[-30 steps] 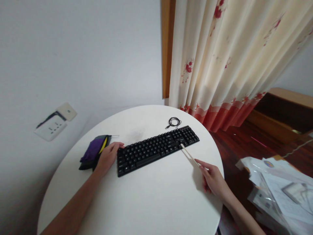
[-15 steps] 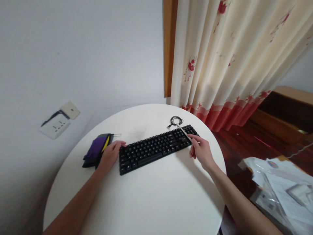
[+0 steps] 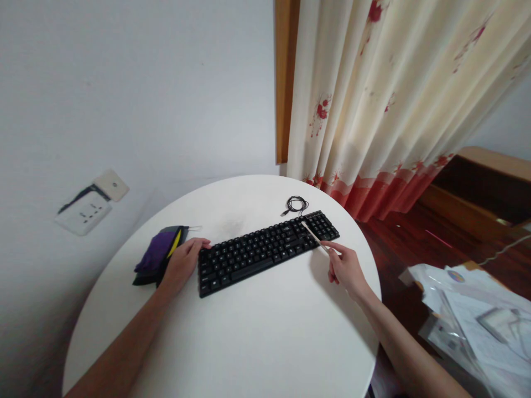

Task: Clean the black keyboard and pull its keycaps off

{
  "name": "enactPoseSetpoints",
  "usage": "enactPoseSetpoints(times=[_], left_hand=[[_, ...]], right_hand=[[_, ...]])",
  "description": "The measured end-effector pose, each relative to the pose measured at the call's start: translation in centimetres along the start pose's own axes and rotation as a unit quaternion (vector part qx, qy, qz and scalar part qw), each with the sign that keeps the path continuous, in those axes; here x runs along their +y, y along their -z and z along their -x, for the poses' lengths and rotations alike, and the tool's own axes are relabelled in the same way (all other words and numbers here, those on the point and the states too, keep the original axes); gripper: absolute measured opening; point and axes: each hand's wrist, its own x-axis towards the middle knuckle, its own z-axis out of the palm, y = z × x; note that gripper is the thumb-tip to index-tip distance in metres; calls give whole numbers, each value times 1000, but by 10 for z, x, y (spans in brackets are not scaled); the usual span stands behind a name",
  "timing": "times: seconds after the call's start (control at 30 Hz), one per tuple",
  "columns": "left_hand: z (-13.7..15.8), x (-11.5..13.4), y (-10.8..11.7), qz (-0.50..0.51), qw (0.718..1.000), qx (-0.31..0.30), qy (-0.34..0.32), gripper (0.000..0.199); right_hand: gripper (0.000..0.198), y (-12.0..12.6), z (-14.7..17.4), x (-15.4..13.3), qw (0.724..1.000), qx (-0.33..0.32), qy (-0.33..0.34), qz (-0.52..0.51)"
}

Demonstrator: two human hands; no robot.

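Note:
A black keyboard lies slantwise on the round white table. My left hand holds it at the left end, fingertips over the far left corner. Pinched in the fingers of my right hand is a slim white stick with a slightly thicker tip, brush-like in shape. That tip rests on or just above the keys near the number pad; I cannot tell which. What its far end looks like in detail is too small to make out.
Beside my left hand sits a folded purple, black and yellow cloth pouch. The keyboard's coiled cable lies behind it. A wall socket is at left, a curtain behind, and plastic-wrapped papers are at lower right.
My right hand has drawn the white stick back toward me, so its tip has gone from beside the cable to over the keys. My left hand stays on the keyboard.

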Motion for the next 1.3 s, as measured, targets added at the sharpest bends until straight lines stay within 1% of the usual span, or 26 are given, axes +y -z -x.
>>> enactPoseSetpoints(times=[0.17, 0.33, 0.43, 0.53, 0.63, 0.73, 0.83, 0.93, 1.0, 1.07, 1.2, 1.3], left_hand=[[0, 0, 0, -7, 1000, 1, -5, 43], [-1, -2, -1, -16, 1000, 1, -10, 41], [-1, -4, -1, -15, 1000, 3, -8, 42], [-1, -5, -2, -12, 1000, -1, -4, 43], [-2, -7, -2, -19, 1000, 2, -19, 42], [-2, -8, -2, -25, 999, 3, -23, 42], [-2, -7, -1, -23, 1000, 2, -11, 43], [-1, -5, 0, -20, 1000, 3, -4, 44], [-1, -2, 0, -21, 1000, 3, -1, 44], [0, 1, 1, -24, 1000, 3, -6, 43], [0, 5, 1, -26, 999, 9, -24, 42], [0, 6, 0, -23, 1000, 7, -16, 41]], right_hand=[[64, 17, 30, 13, 999, -2, -34, 9], [68, 34, 54, 26, 998, 3, -59, 18], [69, 44, 66, 25, 998, 2, -66, 12], [66, 53, 71, 16, 998, 13, -60, -13], [63, 54, 57, 3, 997, 57, -19, -44], [61, 43, 22, -6, 996, 74, 33, -45], [61, 26, -18, -7, 996, 56, 56, -38], [59, 13, -43, -4, 997, 35, 59, -21], [58, 10, -47, -2, 998, 26, 55, -11], [59, 13, -43, 1, 999, 21, 47, -9], [60, 27, -24, 11, 999, 27, 28, -3], [62, 40, -6, 20, 1000, 26, 12, 1]])
